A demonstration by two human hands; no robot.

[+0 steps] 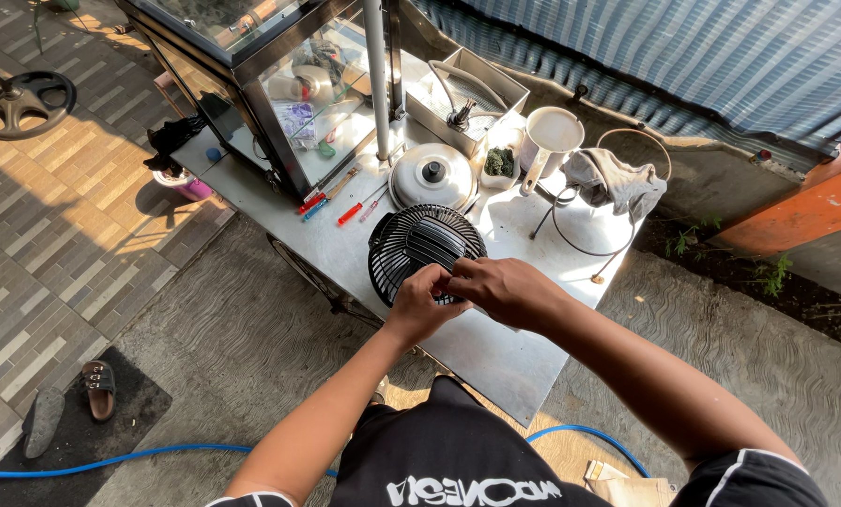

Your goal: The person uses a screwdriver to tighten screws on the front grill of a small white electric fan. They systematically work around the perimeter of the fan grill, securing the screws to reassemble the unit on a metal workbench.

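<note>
My left hand [420,299] and right hand [497,286] pinch the near rim of the black fan grille [425,246], grille flat mid-table [505,361], lid [432,175] touching behind, screwdrivers [331,199] left, bare metal toward the near edge.

From my feed, my left hand [418,299] and right hand [497,286] cover the fan grille [420,246] at its 5 o'clock rim, so I cannot tell what the fingertips pinch. The glass case [251,56] at 11 o'clock runs off the top edge. The bowl [500,164] holds something dark green, too small to identify. My shoulders are cut off below.
</note>
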